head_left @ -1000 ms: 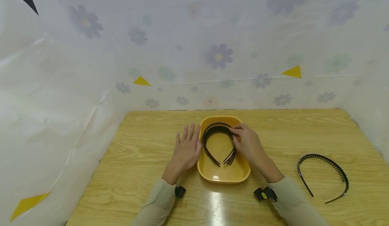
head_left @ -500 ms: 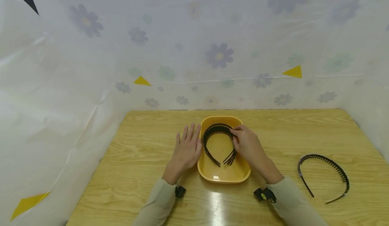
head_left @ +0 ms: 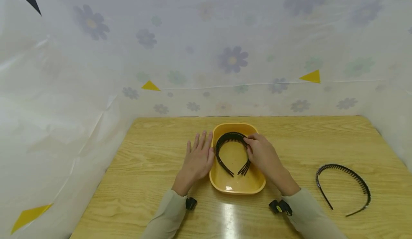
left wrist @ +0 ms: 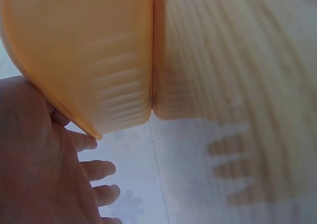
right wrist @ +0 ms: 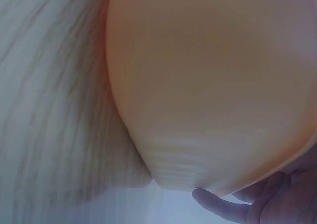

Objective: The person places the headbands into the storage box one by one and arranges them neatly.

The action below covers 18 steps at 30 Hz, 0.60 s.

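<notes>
Several black toothed headbands [head_left: 231, 136] sit stacked together inside an orange plastic basin [head_left: 236, 189], curved side away from me and ends toward me. My right hand [head_left: 265, 157] pinches the right side of the stack between thumb and fingertips. In the right wrist view, one finger [right wrist: 220, 205] lies along the outside of the basin by its rim. My left hand [head_left: 197, 160] has its fingers straight and rests against the basin's left rim. From the left wrist, the fingers [left wrist: 99, 169] extend past the basin's edge.
Another black headband [head_left: 334, 166] with teeth lies by itself on the wooden table [head_left: 154, 153], right of the basin. A white flowered sheet [head_left: 199, 53] rises behind the table's far edge.
The headbands in the basin have been drawn slightly toward me and closer together, their right ends bunched tighter. The left hand stays where it was.
</notes>
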Each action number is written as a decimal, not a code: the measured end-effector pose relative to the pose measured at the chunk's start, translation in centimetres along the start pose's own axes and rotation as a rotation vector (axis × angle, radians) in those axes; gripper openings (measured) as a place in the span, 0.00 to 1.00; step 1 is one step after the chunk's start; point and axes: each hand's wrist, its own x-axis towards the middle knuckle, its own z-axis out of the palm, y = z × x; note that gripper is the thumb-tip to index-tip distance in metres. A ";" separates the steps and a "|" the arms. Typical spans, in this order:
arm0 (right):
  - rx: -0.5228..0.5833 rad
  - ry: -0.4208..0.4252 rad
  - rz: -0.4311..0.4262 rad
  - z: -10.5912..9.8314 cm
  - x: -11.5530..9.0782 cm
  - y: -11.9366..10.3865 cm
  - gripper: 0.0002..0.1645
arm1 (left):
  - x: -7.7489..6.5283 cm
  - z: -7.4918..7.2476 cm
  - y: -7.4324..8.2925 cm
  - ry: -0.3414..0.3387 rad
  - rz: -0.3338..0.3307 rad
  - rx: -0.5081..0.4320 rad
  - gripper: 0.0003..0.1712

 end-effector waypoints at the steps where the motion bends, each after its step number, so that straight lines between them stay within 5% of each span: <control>1: -0.003 0.002 -0.003 0.0 0.0 0.0 0.17 | 0.0 0.0 0.0 0.000 0.001 0.001 0.34; 18: -0.063 0.011 0.004 0.2 -0.2 -0.3 0.18 | -0.1 0.0 0.0 0.010 0.006 -0.007 0.34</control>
